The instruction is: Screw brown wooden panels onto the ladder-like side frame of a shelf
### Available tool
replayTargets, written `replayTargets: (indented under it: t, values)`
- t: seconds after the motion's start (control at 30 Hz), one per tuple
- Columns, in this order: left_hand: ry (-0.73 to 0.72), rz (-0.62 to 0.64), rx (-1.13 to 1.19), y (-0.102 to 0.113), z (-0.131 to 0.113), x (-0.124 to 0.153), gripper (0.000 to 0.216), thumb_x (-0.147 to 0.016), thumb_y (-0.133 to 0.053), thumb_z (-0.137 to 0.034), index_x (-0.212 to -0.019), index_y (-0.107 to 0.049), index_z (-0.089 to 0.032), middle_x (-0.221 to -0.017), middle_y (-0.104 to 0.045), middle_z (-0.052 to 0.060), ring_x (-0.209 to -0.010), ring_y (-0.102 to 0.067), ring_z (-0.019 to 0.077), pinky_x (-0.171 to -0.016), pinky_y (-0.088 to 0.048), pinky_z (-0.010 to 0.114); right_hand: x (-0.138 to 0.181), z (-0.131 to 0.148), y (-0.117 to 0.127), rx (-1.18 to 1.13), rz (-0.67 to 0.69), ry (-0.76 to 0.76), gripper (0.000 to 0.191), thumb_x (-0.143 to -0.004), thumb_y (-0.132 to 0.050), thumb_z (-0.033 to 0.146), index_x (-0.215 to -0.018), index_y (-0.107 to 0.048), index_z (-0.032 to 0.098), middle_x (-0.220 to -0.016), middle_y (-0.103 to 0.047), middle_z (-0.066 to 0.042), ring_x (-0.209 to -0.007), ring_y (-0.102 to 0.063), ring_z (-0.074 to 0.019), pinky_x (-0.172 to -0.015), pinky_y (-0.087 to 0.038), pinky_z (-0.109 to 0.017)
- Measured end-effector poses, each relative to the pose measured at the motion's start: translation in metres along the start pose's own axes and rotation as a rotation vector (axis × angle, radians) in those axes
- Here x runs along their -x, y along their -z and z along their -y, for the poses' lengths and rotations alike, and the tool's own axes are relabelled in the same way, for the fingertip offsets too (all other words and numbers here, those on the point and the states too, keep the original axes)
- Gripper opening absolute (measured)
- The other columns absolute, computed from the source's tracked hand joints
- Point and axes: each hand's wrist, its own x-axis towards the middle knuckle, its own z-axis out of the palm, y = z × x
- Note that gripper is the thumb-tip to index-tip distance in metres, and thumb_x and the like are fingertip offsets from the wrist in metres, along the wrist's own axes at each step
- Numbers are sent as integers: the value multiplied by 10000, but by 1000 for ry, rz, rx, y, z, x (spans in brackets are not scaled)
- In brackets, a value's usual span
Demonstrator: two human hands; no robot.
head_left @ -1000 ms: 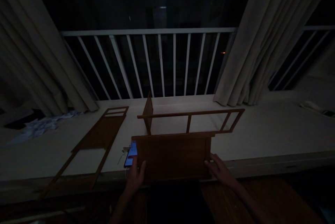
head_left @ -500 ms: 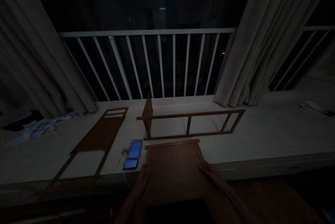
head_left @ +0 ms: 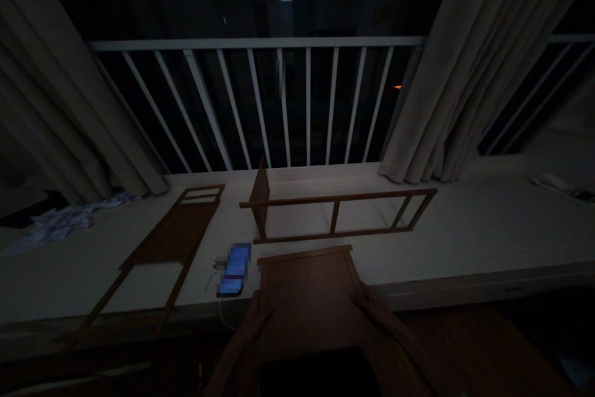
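A dark wooden panel lies flat across the front edge of a pale ledge, gripped on both sides. My left hand holds its left edge and my right hand holds its right edge, fingers wrapped on the wood. Just beyond the panel stands a wooden rail frame with an upright end board. A lit phone lies to the left of the panel, close to my left hand.
A long wooden frame panel lies flat on the ledge at the left. Crumpled paper sits at far left. White balcony railing and curtains stand behind. A wooden floor shows at lower right.
The wooden panel, upright one second ago, has been tipped down to lie flat. Both hands stayed on its sides and shifted slightly inward. The view has tilted a little.
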Motion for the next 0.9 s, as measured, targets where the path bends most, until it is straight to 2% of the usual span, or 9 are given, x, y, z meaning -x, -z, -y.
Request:
replayTargets:
  t: [0.17,0.4,0.63,0.77,0.9]
  values:
    - [-8,-35,-51,2,-1,-3,767,-574,-633,-508,-1187,-360,-137,-1181,-509,151,-1130,-448,278,-948,-375,394,-1,-2,-2,39,-30,-8,694,-654,-531,564,-1221,-404,185,-1209,-508,-107,-1084,-485,-273,-915,-373,-420]
    - [-42,79,13,5,14,-13,759,-607,-595,-546,-1182,-319,-135,-1241,-444,172,-1122,-464,242,-930,-399,348,-2,-3,-4,34,-40,28,692,-664,-527,556,-1233,-390,186,-1241,-479,-107,-1097,-474,-266,-923,-366,-415]
    - [0,11,-42,7,22,-16,767,-607,-588,-562,-1194,-328,-141,-1303,-377,176,-1175,-405,255,-966,-360,365,-8,-11,-3,29,-11,29,682,-677,-520,546,-1232,-384,173,-1234,-484,-113,-1095,-478,-255,-924,-371,-401]
    - [27,-37,-85,8,22,-20,844,-579,-618,-554,-1222,-288,-119,-1337,-311,195,-1226,-328,260,-1003,-309,364,-11,-18,-2,54,-51,30,689,-668,-526,554,-1226,-392,172,-1241,-477,-109,-1095,-478,-252,-938,-355,-408]
    - [-2,25,-58,6,12,-16,780,-615,-600,-530,-1213,-301,-127,-1295,-383,176,-1191,-384,250,-975,-354,350,-11,-21,-2,39,-43,18,706,-656,-522,575,-1224,-397,174,-1244,-475,-107,-1097,-479,-252,-924,-373,-405]
